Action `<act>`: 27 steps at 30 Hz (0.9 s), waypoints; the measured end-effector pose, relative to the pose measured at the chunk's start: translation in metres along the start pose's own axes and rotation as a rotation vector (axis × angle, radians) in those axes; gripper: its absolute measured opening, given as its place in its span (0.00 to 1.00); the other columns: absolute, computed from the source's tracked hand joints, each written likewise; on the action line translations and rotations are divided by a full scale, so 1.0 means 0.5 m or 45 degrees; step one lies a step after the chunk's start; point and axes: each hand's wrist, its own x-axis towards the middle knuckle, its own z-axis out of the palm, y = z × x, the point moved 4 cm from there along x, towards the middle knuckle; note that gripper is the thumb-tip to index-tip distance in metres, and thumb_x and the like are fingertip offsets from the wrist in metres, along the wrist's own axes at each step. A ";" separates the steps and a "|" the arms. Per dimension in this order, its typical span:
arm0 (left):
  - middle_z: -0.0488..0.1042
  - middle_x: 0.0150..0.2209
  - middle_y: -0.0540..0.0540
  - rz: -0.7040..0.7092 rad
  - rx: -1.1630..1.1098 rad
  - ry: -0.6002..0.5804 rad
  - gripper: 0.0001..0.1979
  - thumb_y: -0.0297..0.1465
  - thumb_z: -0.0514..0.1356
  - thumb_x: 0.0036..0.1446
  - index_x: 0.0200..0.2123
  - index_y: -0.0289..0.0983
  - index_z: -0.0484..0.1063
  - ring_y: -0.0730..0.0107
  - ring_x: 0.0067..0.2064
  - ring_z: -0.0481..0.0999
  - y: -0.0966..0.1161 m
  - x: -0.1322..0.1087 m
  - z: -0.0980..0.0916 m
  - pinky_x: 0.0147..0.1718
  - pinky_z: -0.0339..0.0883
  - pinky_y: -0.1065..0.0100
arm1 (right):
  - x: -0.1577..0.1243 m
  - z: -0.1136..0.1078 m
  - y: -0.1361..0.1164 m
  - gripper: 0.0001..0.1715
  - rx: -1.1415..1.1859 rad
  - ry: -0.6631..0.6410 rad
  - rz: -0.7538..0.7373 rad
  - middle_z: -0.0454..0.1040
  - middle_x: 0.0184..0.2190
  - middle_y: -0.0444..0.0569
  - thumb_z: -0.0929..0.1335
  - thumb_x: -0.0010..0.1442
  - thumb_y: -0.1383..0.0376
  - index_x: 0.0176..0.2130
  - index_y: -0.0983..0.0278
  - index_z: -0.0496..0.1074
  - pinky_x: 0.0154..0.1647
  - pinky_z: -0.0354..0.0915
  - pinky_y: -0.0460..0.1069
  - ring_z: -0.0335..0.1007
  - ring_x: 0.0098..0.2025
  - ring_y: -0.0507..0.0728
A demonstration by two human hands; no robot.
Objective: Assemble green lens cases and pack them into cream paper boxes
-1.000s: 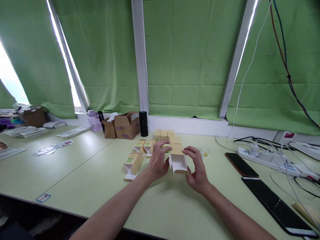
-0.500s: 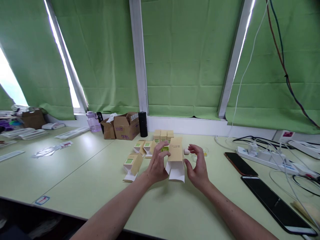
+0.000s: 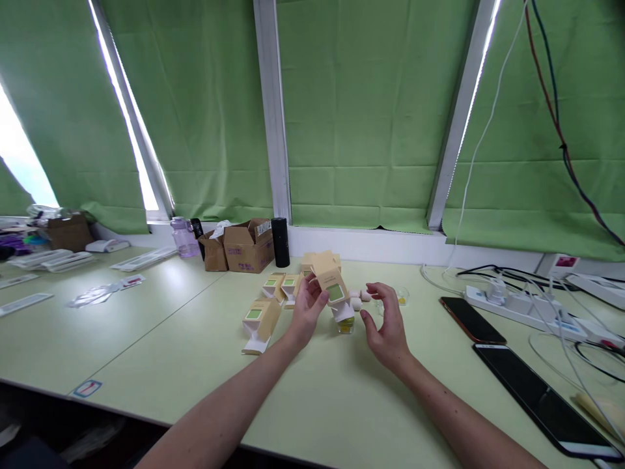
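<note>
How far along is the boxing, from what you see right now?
Done: a few closed boxes stand at the back. In hand: the left hand tilts an open-ended box over what looks like a small jar; the right hand hovers open. Left: three boxes lying with flaps open.

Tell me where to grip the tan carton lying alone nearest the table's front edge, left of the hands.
Take the lying carton across its two long tan sides, mid-length, coming down from above. It lies flat, green label up; the white flaps splayed open at its near end would likely bend. The right hand is open; the left hand holds a tilted carton.
</note>
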 end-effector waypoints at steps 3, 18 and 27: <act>0.77 0.48 0.40 -0.126 -0.055 0.032 0.35 0.46 0.67 0.58 0.60 0.40 0.56 0.58 0.51 0.78 -0.009 0.000 0.001 0.48 0.71 0.60 | -0.001 0.002 0.003 0.24 0.021 -0.025 0.002 0.65 0.55 0.56 0.66 0.64 0.64 0.59 0.57 0.62 0.55 0.68 0.65 0.65 0.55 0.66; 0.80 0.41 0.45 -0.237 0.010 -0.014 0.32 0.50 0.67 0.57 0.54 0.42 0.55 0.63 0.41 0.82 -0.013 -0.008 0.019 0.40 0.71 0.64 | -0.018 0.028 0.000 0.29 0.329 -0.326 0.151 0.51 0.65 0.53 0.63 0.66 0.68 0.63 0.49 0.63 0.60 0.71 0.63 0.71 0.56 0.60; 0.71 0.55 0.37 -0.114 0.174 -0.062 0.29 0.50 0.62 0.62 0.57 0.41 0.57 0.61 0.48 0.78 -0.019 -0.010 0.011 0.47 0.71 0.60 | -0.012 0.025 0.003 0.23 0.462 -0.240 0.279 0.54 0.62 0.53 0.63 0.68 0.65 0.60 0.50 0.67 0.53 0.75 0.58 0.73 0.53 0.59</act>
